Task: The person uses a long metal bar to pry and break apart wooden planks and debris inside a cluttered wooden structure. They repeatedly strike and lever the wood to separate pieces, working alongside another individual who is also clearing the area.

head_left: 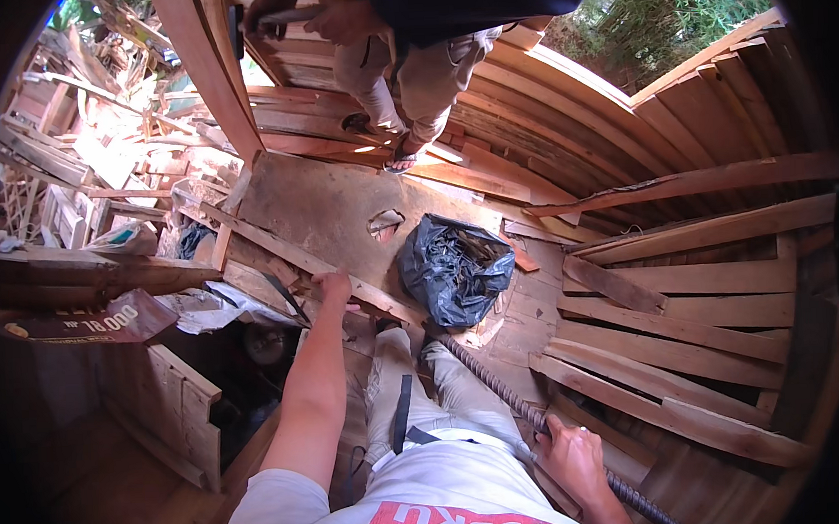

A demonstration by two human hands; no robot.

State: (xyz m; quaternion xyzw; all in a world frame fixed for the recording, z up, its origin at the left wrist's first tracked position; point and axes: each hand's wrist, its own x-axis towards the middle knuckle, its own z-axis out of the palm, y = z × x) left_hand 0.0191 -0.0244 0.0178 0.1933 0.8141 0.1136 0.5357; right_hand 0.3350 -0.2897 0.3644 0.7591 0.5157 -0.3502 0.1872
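So, looks like some prying or levering with a ribbed metal bar (488, 376) is in hand here — judging only by how things are placed. The bar is gripped in the right hand (570, 447), fingers wrapped round it at the near right, and its far end is pointed at the near right end of a long plank (274, 246). Whether the two actually touch can't be told.

The left hand (333, 286) is laid on that plank around its middle; most of the fingers are hidden, so it can't be told if the wood is really gripped or just steadied. The plank is slanted along the near edge of a brown panel (295, 197), with a stuffed black plastic bag (448, 279) just beyond its right end.

For the next move, a steady plank and a properly seated bar tip would be needed — and the bag is awfully close to that tip. Also, a co-worker (430, 74) is stood at the far side, so any swing should be kept small.
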